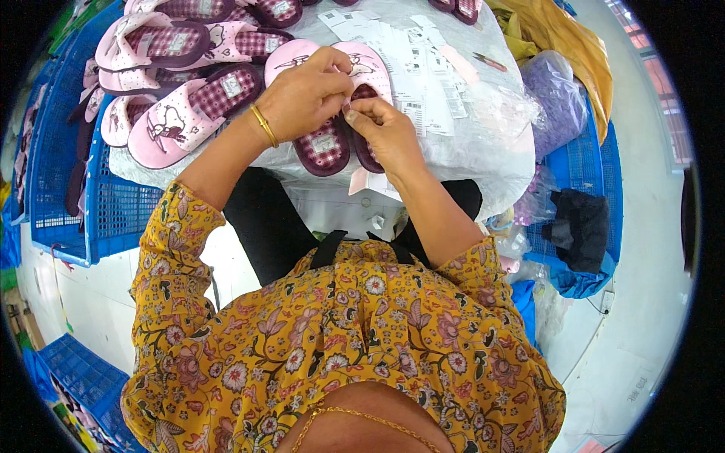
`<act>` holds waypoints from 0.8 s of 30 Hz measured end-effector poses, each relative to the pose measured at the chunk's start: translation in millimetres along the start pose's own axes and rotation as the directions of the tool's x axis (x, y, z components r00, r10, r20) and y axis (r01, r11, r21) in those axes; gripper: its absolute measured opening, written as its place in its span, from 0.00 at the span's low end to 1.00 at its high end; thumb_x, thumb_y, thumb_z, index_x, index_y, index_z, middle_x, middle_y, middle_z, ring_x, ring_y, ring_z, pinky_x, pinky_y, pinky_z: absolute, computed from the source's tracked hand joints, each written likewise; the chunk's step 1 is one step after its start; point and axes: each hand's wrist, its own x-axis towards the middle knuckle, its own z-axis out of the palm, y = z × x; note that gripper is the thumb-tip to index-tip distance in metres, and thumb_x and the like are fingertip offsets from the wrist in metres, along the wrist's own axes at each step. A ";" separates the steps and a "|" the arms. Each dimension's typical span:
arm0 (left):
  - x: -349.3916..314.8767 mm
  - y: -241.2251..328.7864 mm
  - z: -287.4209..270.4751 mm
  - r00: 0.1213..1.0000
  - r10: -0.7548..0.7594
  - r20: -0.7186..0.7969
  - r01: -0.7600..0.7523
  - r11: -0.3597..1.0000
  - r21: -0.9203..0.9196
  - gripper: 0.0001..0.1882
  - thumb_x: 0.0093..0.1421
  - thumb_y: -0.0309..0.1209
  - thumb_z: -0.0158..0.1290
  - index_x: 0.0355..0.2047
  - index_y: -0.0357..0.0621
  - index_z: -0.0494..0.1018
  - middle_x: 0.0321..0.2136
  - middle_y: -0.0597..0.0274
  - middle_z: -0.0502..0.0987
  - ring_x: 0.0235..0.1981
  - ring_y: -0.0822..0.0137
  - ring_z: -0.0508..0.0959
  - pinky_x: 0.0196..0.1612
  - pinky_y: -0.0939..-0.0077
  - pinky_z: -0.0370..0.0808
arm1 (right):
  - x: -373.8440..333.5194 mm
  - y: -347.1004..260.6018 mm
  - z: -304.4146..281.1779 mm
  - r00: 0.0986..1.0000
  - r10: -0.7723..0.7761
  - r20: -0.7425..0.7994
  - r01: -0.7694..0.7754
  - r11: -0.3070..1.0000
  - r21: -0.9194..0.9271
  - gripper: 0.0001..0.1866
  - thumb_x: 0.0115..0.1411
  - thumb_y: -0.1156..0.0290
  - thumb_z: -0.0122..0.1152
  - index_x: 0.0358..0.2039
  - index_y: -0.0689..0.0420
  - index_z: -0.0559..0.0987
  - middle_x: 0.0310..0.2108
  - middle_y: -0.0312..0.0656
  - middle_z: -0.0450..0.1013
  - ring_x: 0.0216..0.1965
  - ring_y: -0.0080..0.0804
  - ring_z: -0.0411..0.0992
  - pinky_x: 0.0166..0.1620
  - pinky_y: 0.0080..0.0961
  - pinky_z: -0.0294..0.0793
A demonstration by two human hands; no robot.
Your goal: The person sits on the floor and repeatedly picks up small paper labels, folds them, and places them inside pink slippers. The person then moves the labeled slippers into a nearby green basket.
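A pair of pink slippers (pixel 321 143) with dark checked insoles lies side by side on the white plastic-covered table (pixel 468 151), right in front of me. My left hand (pixel 306 94), a gold bangle on its wrist, rests on top of the pair and pinches at the strap between the two slippers. My right hand (pixel 381 128) meets it from the right, fingertips closed on the same spot of the right slipper. What the fingertips pinch is too small to tell. A pink paper tag (pixel 359 181) pokes out below the right hand.
Several more pink slippers (pixel 185 113) lie heaped at the left on blue plastic crates (pixel 113 219). White paper tags (pixel 423 68) are spread over the table behind the hands. Clear bags, a purple bag (pixel 559 94), yellow cloth and a blue crate with dark cloth (pixel 581 226) are at the right.
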 end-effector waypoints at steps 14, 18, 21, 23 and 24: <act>-34.6 -21.8 9.6 0.994 0.008 -0.109 0.023 0.960 0.278 0.15 0.48 0.27 0.56 0.38 0.54 0.81 0.52 0.60 0.72 0.55 0.55 0.70 0.57 0.61 0.65 | -2.8 -2.3 -0.8 0.991 -0.098 0.095 0.119 0.962 -0.246 0.20 0.54 0.75 0.65 0.48 0.60 0.72 0.29 0.36 0.76 0.32 0.21 0.72 0.38 0.20 0.70; -30.6 -31.8 12.6 0.997 -0.068 -0.038 0.076 0.963 0.259 0.17 0.48 0.30 0.58 0.40 0.56 0.80 0.51 0.62 0.72 0.55 0.57 0.70 0.56 0.62 0.65 | 4.4 -4.9 10.3 0.981 -0.178 0.075 0.191 0.831 -0.523 0.19 0.48 0.75 0.65 0.41 0.59 0.71 0.24 0.39 0.77 0.31 0.33 0.76 0.37 0.29 0.73; -27.9 -36.4 14.8 0.995 -0.095 -0.031 0.100 0.967 0.235 0.18 0.46 0.33 0.58 0.40 0.58 0.82 0.48 0.65 0.73 0.52 0.59 0.70 0.56 0.64 0.64 | 10.1 -7.0 15.2 0.982 -0.179 0.053 0.174 0.768 -0.617 0.17 0.48 0.74 0.65 0.38 0.59 0.70 0.25 0.39 0.77 0.33 0.39 0.77 0.38 0.35 0.74; -30.1 -37.6 17.2 0.994 -0.094 -0.056 0.105 0.969 0.222 0.18 0.45 0.33 0.58 0.40 0.58 0.82 0.48 0.66 0.73 0.52 0.59 0.70 0.56 0.64 0.64 | 11.9 -13.4 16.3 0.989 -0.133 0.062 0.143 0.764 -0.629 0.17 0.48 0.73 0.65 0.38 0.58 0.71 0.26 0.41 0.78 0.35 0.41 0.78 0.38 0.36 0.74; -31.4 -38.0 18.0 0.993 -0.095 -0.068 0.107 0.971 0.215 0.19 0.45 0.33 0.58 0.40 0.58 0.82 0.48 0.66 0.73 0.52 0.59 0.70 0.56 0.64 0.64 | 13.2 -15.0 16.5 0.992 -0.110 0.067 0.127 0.762 -0.635 0.17 0.48 0.72 0.65 0.39 0.58 0.71 0.26 0.42 0.78 0.36 0.42 0.78 0.39 0.37 0.74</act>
